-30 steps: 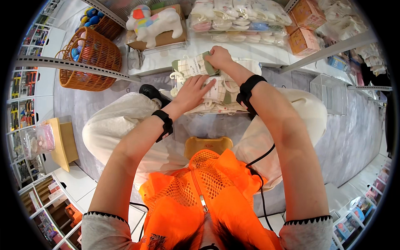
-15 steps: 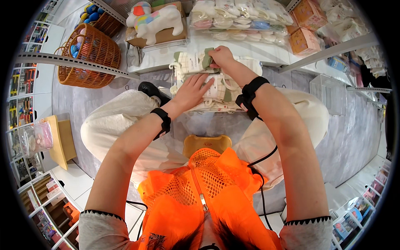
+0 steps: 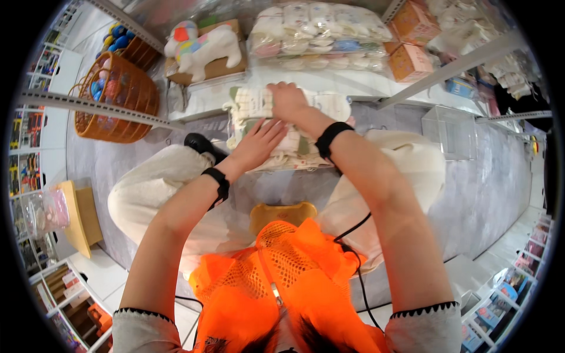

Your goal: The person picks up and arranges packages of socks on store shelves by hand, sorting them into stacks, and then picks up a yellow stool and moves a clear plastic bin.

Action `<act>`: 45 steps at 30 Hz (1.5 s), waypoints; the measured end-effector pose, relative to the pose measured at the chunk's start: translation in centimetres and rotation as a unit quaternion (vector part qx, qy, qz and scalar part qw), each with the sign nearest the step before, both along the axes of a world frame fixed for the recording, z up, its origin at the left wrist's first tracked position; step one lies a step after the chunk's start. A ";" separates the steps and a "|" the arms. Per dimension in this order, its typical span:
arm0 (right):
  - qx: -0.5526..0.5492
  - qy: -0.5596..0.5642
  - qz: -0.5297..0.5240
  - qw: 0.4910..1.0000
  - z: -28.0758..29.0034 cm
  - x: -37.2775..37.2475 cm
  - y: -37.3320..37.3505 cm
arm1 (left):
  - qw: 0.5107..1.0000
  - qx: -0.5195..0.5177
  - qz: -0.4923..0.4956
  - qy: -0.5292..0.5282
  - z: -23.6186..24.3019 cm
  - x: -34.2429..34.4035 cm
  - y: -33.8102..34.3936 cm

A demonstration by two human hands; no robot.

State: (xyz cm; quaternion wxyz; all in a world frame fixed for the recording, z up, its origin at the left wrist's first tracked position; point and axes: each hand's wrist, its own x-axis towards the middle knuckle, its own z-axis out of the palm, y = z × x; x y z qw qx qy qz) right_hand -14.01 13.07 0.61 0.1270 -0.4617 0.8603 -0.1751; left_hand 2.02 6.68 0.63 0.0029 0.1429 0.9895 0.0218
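A stack of folded cream-and-green socks [image 3: 329, 105] lies in front of me between my legs, low by the shelf. My left hand [image 3: 259, 143] rests on the near left part of the stack, open, with its fingers stretched out. Just beyond it, my right hand [image 3: 287, 102] is on the top of the stack with its fingers bent down and together over a sock. Its fingertips are partly hidden against the cloth. The two hands almost meet at the left fingertips. A black band circles each wrist.
Behind the stack, a white shelf [image 3: 235, 94] holds bagged soft goods [image 3: 318, 35], a white plush animal [image 3: 206, 53] and pink boxes [image 3: 410, 62]. Wicker baskets [image 3: 118, 117] stand left. A clear bin [image 3: 449, 132] sits right; a yellow stool [image 3: 282, 215] is below me.
My right hand has come down and left onto the stack; the green sock end it pinched no longer shows. My left hand stays flat on the socks. The whole view has shifted slightly.
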 end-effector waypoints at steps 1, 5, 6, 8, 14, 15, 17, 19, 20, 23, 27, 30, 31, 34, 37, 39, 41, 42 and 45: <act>0.006 0.008 0.033 0.999 0.1 0.1 -0.2 | 1.000 0.001 0.007 -0.026 -0.2 0.1 0.0; 0.035 -0.010 0.109 0.993 0.9 -0.5 -0.2 | 1.000 -0.014 -0.008 0.007 -0.1 -0.3 0.0; 0.039 -0.030 0.104 0.993 1.1 -0.9 -0.1 | 0.998 -0.050 -0.027 0.024 0.2 -0.4 0.0; 0.027 -0.040 0.104 0.993 0.9 -1.6 0.1 | 1.000 -0.018 -0.023 0.005 1.3 -0.3 0.1; 0.058 -0.011 0.142 0.988 1.3 -0.8 0.8 | 0.998 0.023 0.037 -0.036 0.5 0.0 0.2; 0.058 0.013 0.141 0.988 1.4 -0.6 1.0 | 0.998 0.038 0.043 -0.040 0.4 0.0 0.3; -0.036 0.123 0.160 0.979 0.6 -0.5 1.8 | 0.997 0.053 0.033 -0.039 1.3 -0.7 0.4; -0.129 0.231 0.178 0.948 0.3 -0.1 2.5 | 0.988 0.074 0.077 -0.110 2.2 -1.3 0.1; -0.132 0.211 0.197 0.948 0.4 0.5 2.8 | 0.988 0.074 0.076 -0.109 1.7 -1.3 -0.4; -0.113 0.158 0.217 0.957 -0.6 1.0 4.3 | 0.988 0.055 0.142 0.021 0.0 -1.5 -1.2; -0.045 0.173 0.217 0.960 -2.2 0.9 5.7 | 0.984 0.088 0.154 0.032 -1.0 -2.0 -1.4; -0.044 0.160 0.219 0.962 -2.1 1.1 5.6 | 0.985 0.066 0.155 0.027 -1.1 -1.8 -1.6; -0.038 0.152 0.212 0.965 -2.3 1.1 5.6 | 0.987 0.062 0.150 0.021 -1.3 -1.9 -1.6; -0.024 0.127 0.217 0.967 -2.3 0.9 5.3 | 0.987 0.053 0.148 0.024 -2.0 -1.9 -1.7; -0.076 0.149 0.163 0.972 -0.7 -0.3 5.3 | 0.987 0.048 0.148 0.030 -2.1 -2.0 -2.3; -0.078 0.157 0.132 0.976 -0.1 -0.5 6.5 | 0.976 0.119 0.181 0.029 -1.2 -2.1 -2.2; -0.073 0.184 0.077 0.977 -0.7 -1.2 8.0 | 0.980 0.120 0.158 0.036 0.4 -2.4 -1.1; -0.060 0.180 0.074 0.979 -1.8 -1.3 8.9 | 0.983 0.119 0.134 0.044 0.6 -2.6 -0.5; -0.030 0.172 0.104 0.979 -3.3 -1.0 10.1 | 0.987 0.106 0.115 0.029 -1.0 -2.8 0.5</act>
